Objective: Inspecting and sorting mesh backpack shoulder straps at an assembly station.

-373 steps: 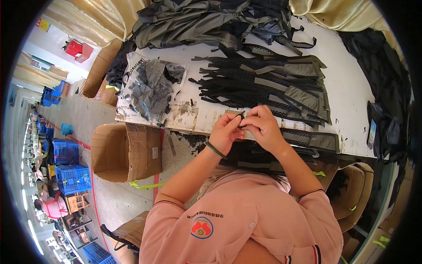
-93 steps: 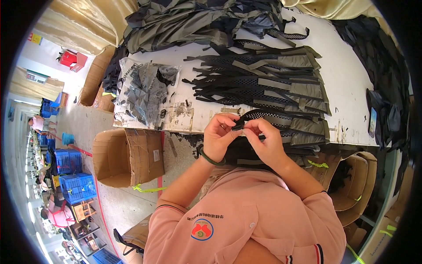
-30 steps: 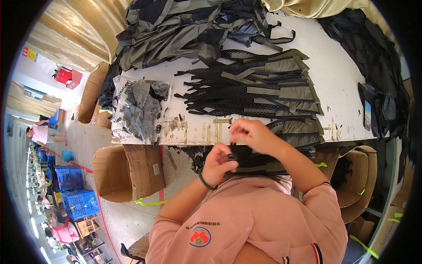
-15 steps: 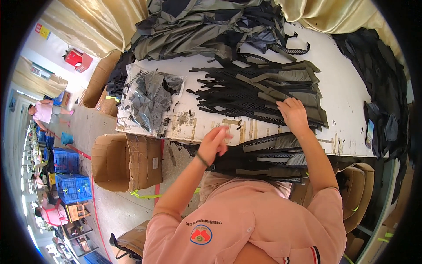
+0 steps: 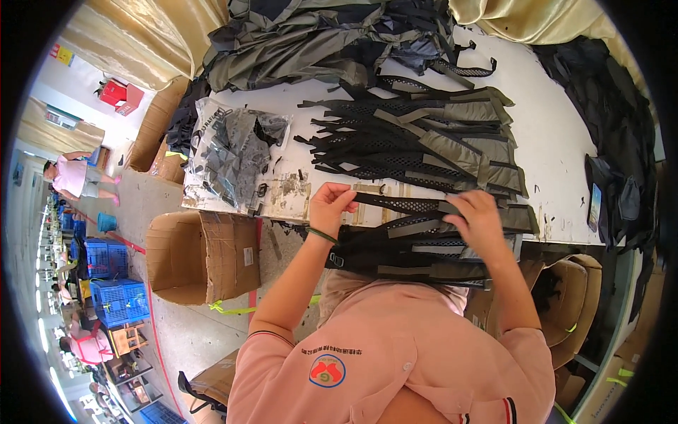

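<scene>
My left hand (image 5: pixel 333 210) pinches the narrow black end of a backpack-like shoulder strap (image 5: pixel 402 203) made of dark mesh and grey-green fabric. The strap stretches rightward along the table's near edge, and its wide grey end (image 5: pixel 521 220) lies past my right hand. Over its middle is my right hand (image 5: pixel 480 218), thumb and fingers apart and slightly blurred. Just beyond lies a layered row of similar straps (image 5: pixel 424 138), narrow ends to the left. More straps (image 5: pixel 431 263) rest in a pile against my lap, with a buckle (image 5: pixel 335 260) at their left.
A clear plastic bag (image 5: pixel 229 159) of grey patterned fabric lies on the white table (image 5: pixel 551 134). Grey-green fabric (image 5: pixel 304 46) is heaped at the back, black pieces (image 5: pixel 607 134) at right. Cardboard boxes (image 5: pixel 201 258) stand below. A person (image 5: pixel 74 177) stands far left near blue crates (image 5: pixel 119 300).
My left hand has taken hold of a strap's narrow end. One strap now lies apart from the row, nearer me, and my right hand has come nearer with it.
</scene>
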Tool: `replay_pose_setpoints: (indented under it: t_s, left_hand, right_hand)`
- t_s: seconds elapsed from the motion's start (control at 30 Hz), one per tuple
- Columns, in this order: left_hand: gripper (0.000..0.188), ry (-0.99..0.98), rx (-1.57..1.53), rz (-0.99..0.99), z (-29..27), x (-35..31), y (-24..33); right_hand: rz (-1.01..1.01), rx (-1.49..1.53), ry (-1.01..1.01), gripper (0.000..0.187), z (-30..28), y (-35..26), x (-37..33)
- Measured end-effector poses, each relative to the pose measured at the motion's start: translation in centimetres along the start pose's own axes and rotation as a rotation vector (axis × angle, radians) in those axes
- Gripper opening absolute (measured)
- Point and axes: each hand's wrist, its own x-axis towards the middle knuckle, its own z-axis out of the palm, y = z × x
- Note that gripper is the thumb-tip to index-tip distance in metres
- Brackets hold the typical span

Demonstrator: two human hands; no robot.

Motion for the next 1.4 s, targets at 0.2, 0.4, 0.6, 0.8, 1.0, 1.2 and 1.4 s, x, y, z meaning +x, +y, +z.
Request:
replay_pose_setpoints:
  t_s: [0.2,0.4,0.6,0.8,1.0,1.2,1.4]
  left_hand:
    - [0.013,-0.162,0.169,0.147,1.3,-1.4,1.1]
    - [0.032,0.468,1.431,0.372,-12.8,3.5,6.7]
    - [0.037,0.272,1.559,0.249,-18.0,5.2,7.0]
    - [0.012,0.040,0.631,0.112,-10.2,2.6,7.1]
    - [0.018,-0.443,0.013,-0.032,-1.4,-2.6,4.4]
    - [0.024,-0.526,-0.155,-0.146,0.7,-3.2,3.2]
    - [0.025,-0.573,-0.171,-0.228,1.1,-3.3,2.9]
  right_hand:
    - [0.116,0.900,-0.126,0.029,8.7,-6.7,6.4]
    - [0.296,0.928,-0.263,0.014,11.8,-4.8,6.9]
    - [0.363,1.007,-0.330,0.016,12.7,-4.3,7.0]
    - [0.381,1.155,-0.344,0.015,11.1,-4.1,7.2]
    - [0.435,1.333,-0.446,0.016,7.2,-5.7,7.4]
    - [0.439,1.479,-0.554,0.016,6.3,-5.2,6.1]
    - [0.481,1.446,-0.577,0.015,5.7,-5.9,5.7]
